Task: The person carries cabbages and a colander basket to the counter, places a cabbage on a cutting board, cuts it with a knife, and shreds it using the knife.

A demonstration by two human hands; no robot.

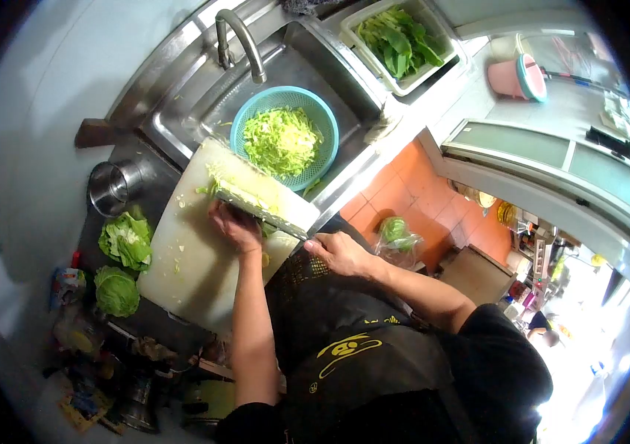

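My right hand [341,253] is closed round the handle of a broad kitchen knife [262,216]. Its blade lies across the white cutting board [182,251], with shredded cabbage [245,186] along the far side. Right behind the blade is my left hand [237,227], fingers curled in; the blade partly hides the fingertips and whatever they grip. Small green scraps lie beside that hand. Just beyond the board, a blue colander [327,122] in the sink holds a heap of shredded cabbage [282,142].
Left of the board sit a cut cabbage piece [127,240], a round cabbage [116,291] and a metal pot [114,186]. The faucet [245,41] arches over the steel sink [182,111]. A white basin [404,87] of leafy greens stands right. Bagged cabbage [396,235] lies on the floor.
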